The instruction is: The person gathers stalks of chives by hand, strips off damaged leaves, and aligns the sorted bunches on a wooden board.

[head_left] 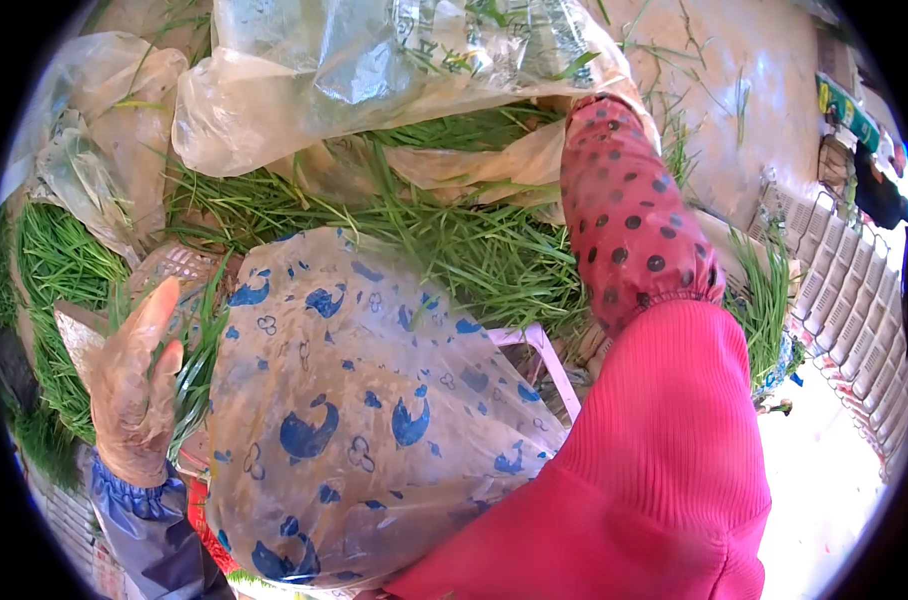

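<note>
My left hand (pixel 139 385), in a thin, soiled glove with a blue cuff, is held up at the left with thumb and forefinger apart. Green grass-like leaves (pixel 202 365) lie right beside it. Behind its outer edge shows a pale pointed piece (pixel 79 340); I cannot tell whether the hand touches it. My right arm, in a pink sleeve and a red dotted oversleeve (pixel 624 210), reaches forward. Its hand goes under the edge of a clear plastic sheet or bag (pixel 374 75), so the fingers are hidden. Long green leaves (pixel 474 240) are heaped below that plastic.
A clear apron with blue whales (pixel 344 400) covers my lap. Crumpled plastic (pixel 104 130) and more leaves (pixel 59 260) lie at left. A lilac frame (pixel 549 360) shows beside the apron. Grey slatted crates (pixel 844 280) stand at right. Loose blades litter the floor (pixel 744 90).
</note>
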`<state>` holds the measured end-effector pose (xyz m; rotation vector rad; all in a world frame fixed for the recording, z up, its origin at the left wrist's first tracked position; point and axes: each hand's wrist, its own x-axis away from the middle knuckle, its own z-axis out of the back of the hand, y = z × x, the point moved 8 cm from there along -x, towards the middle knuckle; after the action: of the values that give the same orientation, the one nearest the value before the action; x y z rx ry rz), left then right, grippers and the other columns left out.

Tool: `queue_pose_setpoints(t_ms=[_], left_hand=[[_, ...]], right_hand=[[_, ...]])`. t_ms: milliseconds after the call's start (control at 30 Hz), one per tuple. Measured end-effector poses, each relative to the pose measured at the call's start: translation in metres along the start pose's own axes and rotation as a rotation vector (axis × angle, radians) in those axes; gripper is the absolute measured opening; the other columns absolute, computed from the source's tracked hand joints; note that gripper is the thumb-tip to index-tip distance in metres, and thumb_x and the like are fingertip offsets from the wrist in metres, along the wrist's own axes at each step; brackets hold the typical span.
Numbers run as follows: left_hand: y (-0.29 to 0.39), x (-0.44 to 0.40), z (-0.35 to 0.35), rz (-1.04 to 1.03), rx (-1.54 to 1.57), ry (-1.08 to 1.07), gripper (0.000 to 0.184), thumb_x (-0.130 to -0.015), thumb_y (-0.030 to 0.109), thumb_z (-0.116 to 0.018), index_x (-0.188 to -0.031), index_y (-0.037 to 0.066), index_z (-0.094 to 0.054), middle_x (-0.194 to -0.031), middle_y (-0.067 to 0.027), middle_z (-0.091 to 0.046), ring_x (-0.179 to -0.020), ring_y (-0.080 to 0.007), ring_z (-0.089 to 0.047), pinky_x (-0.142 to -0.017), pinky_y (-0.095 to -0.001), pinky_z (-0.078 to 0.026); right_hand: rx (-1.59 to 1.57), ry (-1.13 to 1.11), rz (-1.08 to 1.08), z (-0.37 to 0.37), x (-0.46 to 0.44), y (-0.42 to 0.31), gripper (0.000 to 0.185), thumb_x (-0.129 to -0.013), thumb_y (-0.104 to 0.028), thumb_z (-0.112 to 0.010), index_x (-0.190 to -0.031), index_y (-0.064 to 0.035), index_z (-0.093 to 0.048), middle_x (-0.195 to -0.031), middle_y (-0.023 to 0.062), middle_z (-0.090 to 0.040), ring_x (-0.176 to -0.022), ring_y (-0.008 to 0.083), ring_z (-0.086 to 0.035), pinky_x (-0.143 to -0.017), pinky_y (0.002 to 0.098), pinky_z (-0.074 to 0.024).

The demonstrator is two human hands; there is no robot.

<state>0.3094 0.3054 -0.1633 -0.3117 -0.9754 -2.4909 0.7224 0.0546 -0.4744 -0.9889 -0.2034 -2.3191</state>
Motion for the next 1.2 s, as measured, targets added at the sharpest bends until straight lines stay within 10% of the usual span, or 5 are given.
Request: queue_pose_setpoints(t_ms=[433, 667, 767, 1000, 1200], left_hand=[[0.048, -0.095, -0.09, -0.287, 0.383, -0.329, 0.049, -0.084, 0.01, -0.066, -0.129, -0.001, -0.051, -0.123, -0.014, -0.061, -0.099, -0.0264, -0.063, -0.086, -0.0332, -0.05], [0.012, -0.143, -0.195, 0.259, 1.053, -0.639, 0.099, -0.08, 0.029, -0.077, -0.151, 0.004, -0.013, -0.135, -0.0225, -0.045, -0.101, -0.0175, -0.056, -0.09, -0.0324, -0.049], [-0.008, -0.161, -0.22, 0.434, 1.151, -0.518, 0.122, -0.069, 0.037, -0.085, -0.15, 0.003, -0.002, -0.142, -0.031, -0.036, -0.125, -0.0346, -0.048, -0.102, -0.0438, -0.043], [-0.075, -0.16, -0.201, 0.588, 0.855, -0.393, 0.105, -0.074, 0.043, -0.08, -0.149, 0.005, -0.018, -0.138, -0.0201, -0.046, -0.123, -0.0288, -0.049, -0.09, -0.0425, -0.048], [-0.057, -0.172, -0.185, 0.516, 0.891, -0.512, 0.058, -0.083, 0.043, -0.072, -0.127, 0.008, -0.058, -0.122, -0.0068, -0.061, -0.114, -0.0249, -0.055, -0.094, -0.0439, -0.047]], right_hand=[[-0.193, -0.063, 0.186, 0.072, 0.034, -0.012, 0.041, -0.08, -0.038, -0.064, -0.106, -0.0071, -0.068, -0.103, 0.016, -0.067, -0.097, 0.0303, -0.062, -0.087, 0.0407, -0.0465], [-0.229, -0.15, 0.187, 0.075, 0.068, -0.064, 0.039, -0.079, -0.038, -0.063, -0.103, -0.008, -0.07, -0.101, 0.0156, -0.068, -0.093, 0.0299, -0.064, -0.084, 0.0412, -0.0477], [0.072, 0.212, 0.29, 0.045, 0.087, -0.11, 0.045, -0.074, -0.044, -0.068, -0.097, -0.0045, -0.068, -0.094, 0.0182, -0.067, -0.09, 0.0349, -0.064, -0.081, 0.039, -0.049], [-0.556, 0.15, 0.367, 0.054, 0.11, -0.103, 0.038, -0.082, -0.032, -0.066, -0.113, -0.0096, -0.063, -0.105, 0.0117, -0.067, -0.099, 0.0276, -0.061, -0.089, 0.0357, -0.0463], [0.198, 0.317, 0.239, 0.098, 0.108, 0.001, 0.031, -0.084, -0.029, -0.062, -0.107, -0.0086, -0.067, -0.1, 0.0117, -0.069, -0.09, 0.0284, -0.064, -0.081, 0.037, -0.0489]])
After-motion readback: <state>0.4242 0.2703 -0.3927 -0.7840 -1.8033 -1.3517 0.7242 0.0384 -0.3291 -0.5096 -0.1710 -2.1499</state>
